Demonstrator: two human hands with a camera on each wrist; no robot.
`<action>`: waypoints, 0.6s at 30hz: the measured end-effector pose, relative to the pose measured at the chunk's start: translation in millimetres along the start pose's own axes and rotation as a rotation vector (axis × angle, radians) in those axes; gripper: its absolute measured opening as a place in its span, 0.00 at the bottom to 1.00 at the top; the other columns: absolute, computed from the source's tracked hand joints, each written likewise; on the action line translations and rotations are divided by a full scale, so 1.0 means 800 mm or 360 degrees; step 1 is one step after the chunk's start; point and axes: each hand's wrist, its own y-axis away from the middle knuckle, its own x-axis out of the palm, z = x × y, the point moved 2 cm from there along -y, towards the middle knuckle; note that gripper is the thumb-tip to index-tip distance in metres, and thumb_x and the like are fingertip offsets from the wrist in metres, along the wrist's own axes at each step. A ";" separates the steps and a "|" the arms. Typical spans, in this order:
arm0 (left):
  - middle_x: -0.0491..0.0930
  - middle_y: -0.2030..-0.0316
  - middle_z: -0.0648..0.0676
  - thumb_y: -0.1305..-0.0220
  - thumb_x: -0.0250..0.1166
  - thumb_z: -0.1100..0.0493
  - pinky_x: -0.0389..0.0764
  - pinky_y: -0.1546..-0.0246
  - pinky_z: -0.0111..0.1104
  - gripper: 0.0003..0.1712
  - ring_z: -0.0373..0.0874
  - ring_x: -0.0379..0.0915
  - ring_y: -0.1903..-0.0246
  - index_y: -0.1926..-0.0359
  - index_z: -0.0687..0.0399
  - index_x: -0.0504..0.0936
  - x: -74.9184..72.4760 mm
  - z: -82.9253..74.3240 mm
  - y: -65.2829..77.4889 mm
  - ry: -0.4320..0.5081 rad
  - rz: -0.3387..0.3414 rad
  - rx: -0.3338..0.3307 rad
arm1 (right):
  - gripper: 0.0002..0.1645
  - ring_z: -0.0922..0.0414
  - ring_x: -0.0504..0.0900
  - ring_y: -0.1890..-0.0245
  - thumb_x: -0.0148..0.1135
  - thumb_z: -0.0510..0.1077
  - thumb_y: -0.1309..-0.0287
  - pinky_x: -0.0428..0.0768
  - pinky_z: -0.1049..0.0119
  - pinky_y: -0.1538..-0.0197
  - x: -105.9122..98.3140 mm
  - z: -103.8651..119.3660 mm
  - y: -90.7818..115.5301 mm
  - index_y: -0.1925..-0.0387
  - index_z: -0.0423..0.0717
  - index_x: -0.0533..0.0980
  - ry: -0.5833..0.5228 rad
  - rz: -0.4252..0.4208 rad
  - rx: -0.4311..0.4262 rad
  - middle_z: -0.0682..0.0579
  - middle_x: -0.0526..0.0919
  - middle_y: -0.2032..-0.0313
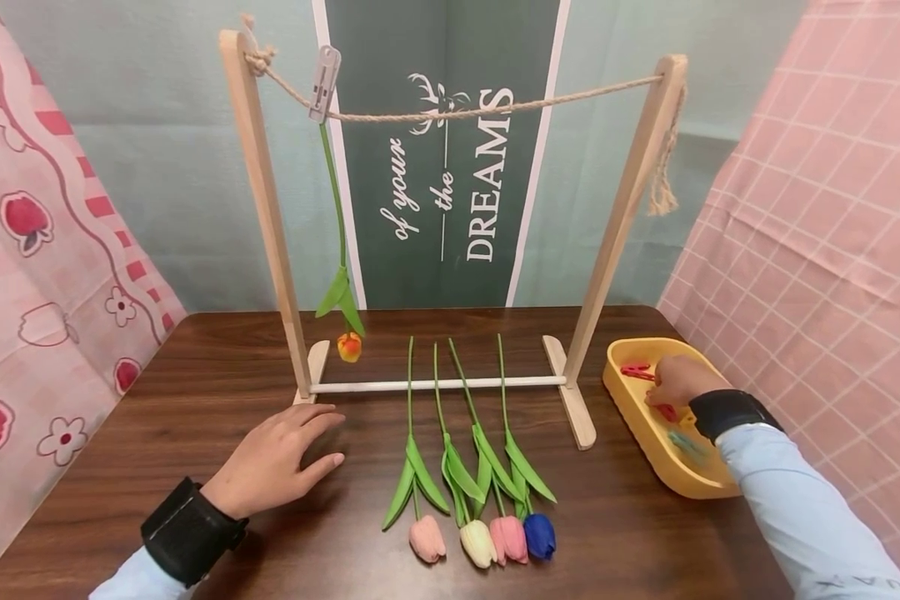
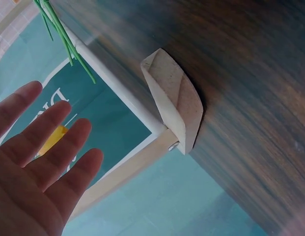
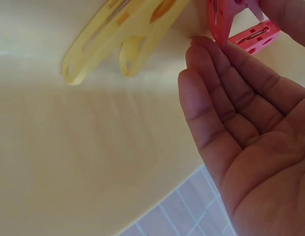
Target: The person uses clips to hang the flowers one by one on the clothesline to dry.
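Observation:
My right hand (image 1: pixel 678 385) is down in the yellow tray (image 1: pixel 640 433), pinching a red clothespin (image 3: pixel 222 22) between thumb and fingers. Beside it lie a second red clothespin (image 3: pixel 255 38), yellow clothespins (image 3: pixel 100 44) and a pale green one (image 1: pixel 687 446). My left hand (image 1: pixel 277 462) is spread low over the table, palm down, by the left foot of a wooden frame (image 1: pixel 270 200). It holds nothing. From the frame's rope (image 1: pixel 450 115) an orange tulip (image 1: pixel 349 346) hangs head down, its stem held by a grey clothespin (image 1: pixel 325 85).
Several artificial tulips lie side by side across the white bar (image 1: pixel 360 387): a peach one (image 1: pixel 427 539), a cream one (image 1: pixel 478 544), a pink one (image 1: pixel 510 540) and a blue one (image 1: pixel 540 536). Curtains (image 1: pixel 817 217) enclose the table (image 1: pixel 142 450).

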 end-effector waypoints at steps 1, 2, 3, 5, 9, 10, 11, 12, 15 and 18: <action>0.76 0.47 0.57 0.40 0.69 0.47 0.76 0.49 0.51 0.27 0.55 0.73 0.45 0.44 0.57 0.79 0.000 0.000 0.000 -0.0001 0.0002 -0.0001 | 0.17 0.58 0.70 0.85 0.69 0.45 0.50 0.67 0.65 0.78 0.000 0.001 0.001 0.87 0.46 0.74 0.0002 0.0003 -0.0001 0.57 0.71 0.88; 0.76 0.47 0.57 0.40 0.69 0.47 0.76 0.49 0.51 0.27 0.55 0.73 0.45 0.44 0.57 0.79 0.001 0.000 0.000 -0.0003 0.0005 -0.0002 | 0.17 0.58 0.70 0.85 0.69 0.45 0.50 0.67 0.65 0.78 0.000 0.002 0.001 0.87 0.46 0.74 0.0004 0.0007 -0.0005 0.57 0.72 0.89; 0.76 0.47 0.57 0.40 0.68 0.46 0.76 0.49 0.51 0.28 0.55 0.73 0.46 0.44 0.57 0.79 0.001 0.000 0.000 -0.0005 0.0006 -0.0003 | 0.17 0.58 0.70 0.85 0.69 0.45 0.49 0.67 0.65 0.78 0.000 0.002 0.001 0.87 0.46 0.74 0.0008 0.0010 -0.0011 0.57 0.72 0.89; 0.76 0.47 0.57 0.40 0.68 0.46 0.76 0.49 0.51 0.28 0.54 0.73 0.46 0.44 0.57 0.79 0.000 0.000 -0.001 -0.0011 0.0013 -0.0011 | 0.17 0.58 0.69 0.86 0.69 0.45 0.50 0.67 0.65 0.79 -0.001 0.002 -0.001 0.88 0.46 0.74 0.0017 0.0003 -0.0025 0.57 0.71 0.89; 0.76 0.47 0.57 0.40 0.68 0.45 0.76 0.49 0.51 0.28 0.54 0.74 0.46 0.44 0.57 0.79 -0.001 0.001 -0.001 -0.0011 0.0022 -0.0014 | 0.17 0.58 0.69 0.87 0.68 0.43 0.50 0.67 0.65 0.80 -0.001 0.003 -0.005 0.88 0.46 0.73 0.0035 0.0001 -0.0047 0.56 0.70 0.90; 0.76 0.47 0.57 0.40 0.68 0.45 0.76 0.49 0.51 0.28 0.54 0.74 0.46 0.44 0.57 0.79 -0.001 0.001 -0.001 -0.0009 0.0024 -0.0015 | 0.17 0.58 0.69 0.88 0.67 0.42 0.50 0.67 0.65 0.81 -0.001 0.004 -0.005 0.89 0.46 0.73 0.0036 -0.0001 -0.0050 0.56 0.70 0.90; 0.76 0.47 0.57 0.40 0.68 0.46 0.76 0.49 0.51 0.28 0.54 0.73 0.46 0.44 0.57 0.79 -0.001 0.001 -0.001 -0.0006 0.0021 -0.0012 | 0.17 0.58 0.69 0.88 0.67 0.42 0.51 0.66 0.65 0.81 -0.001 0.005 -0.005 0.89 0.46 0.73 0.0041 -0.0002 -0.0049 0.56 0.70 0.90; 0.76 0.47 0.57 0.40 0.68 0.46 0.76 0.49 0.51 0.28 0.54 0.73 0.46 0.44 0.57 0.79 -0.001 0.000 -0.001 -0.0005 0.0020 -0.0011 | 0.17 0.58 0.69 0.88 0.67 0.41 0.51 0.66 0.66 0.81 -0.002 0.007 -0.005 0.89 0.46 0.73 0.0048 -0.0006 -0.0054 0.56 0.69 0.90; 0.76 0.47 0.57 0.40 0.68 0.46 0.75 0.49 0.51 0.28 0.55 0.73 0.45 0.44 0.56 0.79 0.000 0.000 0.000 -0.0002 0.0011 -0.0006 | 0.16 0.58 0.68 0.88 0.65 0.39 0.53 0.64 0.66 0.81 -0.002 0.012 -0.004 0.90 0.46 0.71 0.0071 -0.0041 -0.0070 0.56 0.68 0.90; 0.76 0.47 0.57 0.40 0.68 0.46 0.75 0.49 0.51 0.27 0.56 0.73 0.45 0.44 0.56 0.79 -0.001 0.000 0.002 -0.0012 0.0004 -0.0004 | 0.16 0.58 0.67 0.89 0.63 0.36 0.55 0.63 0.67 0.82 -0.003 0.017 -0.002 0.90 0.46 0.69 0.0072 -0.0070 -0.0089 0.56 0.67 0.90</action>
